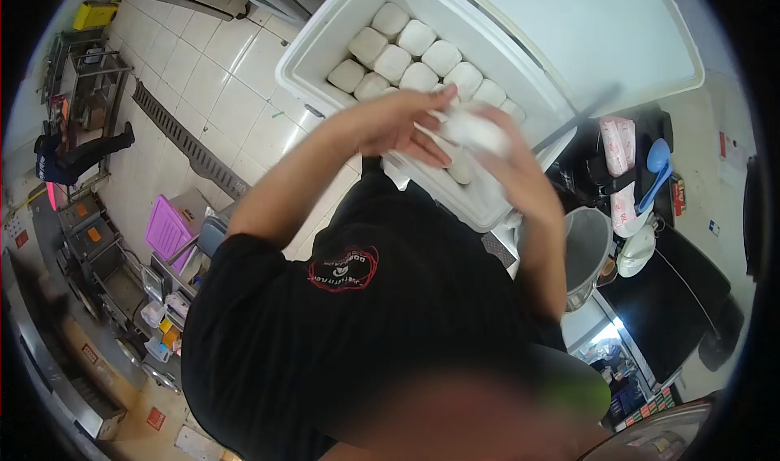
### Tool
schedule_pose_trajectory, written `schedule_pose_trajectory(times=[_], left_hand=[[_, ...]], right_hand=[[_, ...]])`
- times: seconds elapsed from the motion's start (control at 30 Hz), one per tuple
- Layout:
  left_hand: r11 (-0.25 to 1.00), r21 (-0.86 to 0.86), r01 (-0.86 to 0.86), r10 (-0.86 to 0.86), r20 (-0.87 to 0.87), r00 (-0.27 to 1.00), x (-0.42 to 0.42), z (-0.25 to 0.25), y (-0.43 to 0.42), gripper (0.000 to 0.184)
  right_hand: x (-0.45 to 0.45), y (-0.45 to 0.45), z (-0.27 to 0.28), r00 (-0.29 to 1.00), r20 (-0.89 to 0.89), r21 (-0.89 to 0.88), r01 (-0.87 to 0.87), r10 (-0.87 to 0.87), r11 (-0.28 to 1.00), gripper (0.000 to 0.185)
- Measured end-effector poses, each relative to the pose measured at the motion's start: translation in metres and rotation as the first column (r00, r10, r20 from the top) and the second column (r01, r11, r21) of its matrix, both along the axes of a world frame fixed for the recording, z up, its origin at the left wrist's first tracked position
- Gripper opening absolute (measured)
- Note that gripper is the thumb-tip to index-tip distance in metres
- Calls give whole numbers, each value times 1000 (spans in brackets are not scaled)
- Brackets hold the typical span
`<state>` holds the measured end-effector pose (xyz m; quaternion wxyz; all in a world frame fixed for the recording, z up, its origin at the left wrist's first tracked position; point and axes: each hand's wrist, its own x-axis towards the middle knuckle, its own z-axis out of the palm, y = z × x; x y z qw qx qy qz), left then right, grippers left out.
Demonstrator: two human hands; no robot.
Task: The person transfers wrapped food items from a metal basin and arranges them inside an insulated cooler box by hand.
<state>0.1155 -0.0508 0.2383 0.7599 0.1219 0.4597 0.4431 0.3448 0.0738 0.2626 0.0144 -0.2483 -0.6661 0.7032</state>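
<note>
Several rounded white dough balls (418,37) sit packed in rows at the far side of a large white bin (532,71). Above the bin's near part, my right hand (520,148) is closed around a white dough ball (481,133), smeared by motion. Just left of it is my left hand (398,124), its thumb and fingers apart and turned toward that ball. Whether the left fingers touch it I cannot tell. Below the hands another dough ball (461,171) shows, partly covered.
A white lid or panel (601,30) stands at the bin's right. A grey bucket (587,254), a blue ladle (656,168) and a red-printed white packet (619,148) are on the right. On the left are a purple crate (171,229), a floor drain (183,140) and another person (73,156).
</note>
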Motion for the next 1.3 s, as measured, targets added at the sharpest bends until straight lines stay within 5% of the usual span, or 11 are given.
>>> schedule_pose_trajectory(times=[0.1, 0.17, 0.27, 0.33, 0.47, 0.53, 0.63, 0.8, 0.97, 1.17, 1.3], left_hand=[[995, 68, -78, 97, -352, 931, -55, -32, -2, 62], [997, 46, -69, 82, -471, 878, -102, -40, -11, 62], [996, -9, 93, -58, -839, 541, -135, -63, -15, 63], [888, -204, 412, -217, -976, -15, -129, -66, -8, 61], [787, -483, 384, -414, -875, -251, -116, -91, 2, 56], [742, -501, 446, -438, -865, -242, -122, -106, 6, 56], [660, -546, 516, -515, -829, -220, -128, -119, 18, 54], [612, -598, 517, -582, -784, -218, -125, -145, 17, 43], [667, -608, 431, -54, -617, -785, -90, -120, 14, 22], [458, -840, 290, -625, -536, -567, -82, -129, 45, 26], [493, -857, 148, -678, -485, -552, -57, -140, 47, 36]], right_hand=[[-109, -24, -81, 972, -216, 442, 10, 96, 897, 58], [-152, -39, -104, 970, -242, 378, 55, 41, 924, 68], [-184, -59, -145, 992, -92, 282, 114, -91, 953, 76], [-196, -70, -176, 959, 246, 580, -29, -142, 814, 80], [-208, -67, -196, 913, 407, 698, -304, -10, 648, 77], [-197, -52, -167, 754, 621, 660, -650, 213, 377, 71], [-186, -47, -174, 788, 587, 752, -615, 182, 236, 61], [-190, -24, -157, 699, 687, 656, -714, 198, 245, 64], [-191, -19, -167, 702, 672, 666, -712, 237, 221, 70], [-189, -20, -180, 733, 647, 703, -680, 210, 209, 67], [-184, -17, -185, 734, 637, 716, -676, 234, 172, 64]])
